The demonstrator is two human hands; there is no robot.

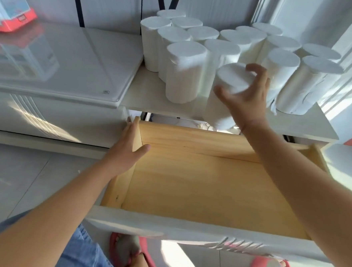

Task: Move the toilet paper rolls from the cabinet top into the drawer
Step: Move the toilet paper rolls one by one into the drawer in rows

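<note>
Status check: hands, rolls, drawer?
Right hand gripping one roll at cabinet edge. Left hand on open drawer's side. Drawer empty, path clear.

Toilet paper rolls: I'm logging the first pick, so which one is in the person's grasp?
The front-most roll, gripped at its top by the right hand and tilting at the cabinet edge; the others stand untouched.

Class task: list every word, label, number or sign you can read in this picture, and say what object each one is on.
"CCC": small oval mark near the front corner of the glass top, only just legible.
Red and white box, far left: printing too blurred to read.
Toilet paper rolls, drawer: no text.
</note>
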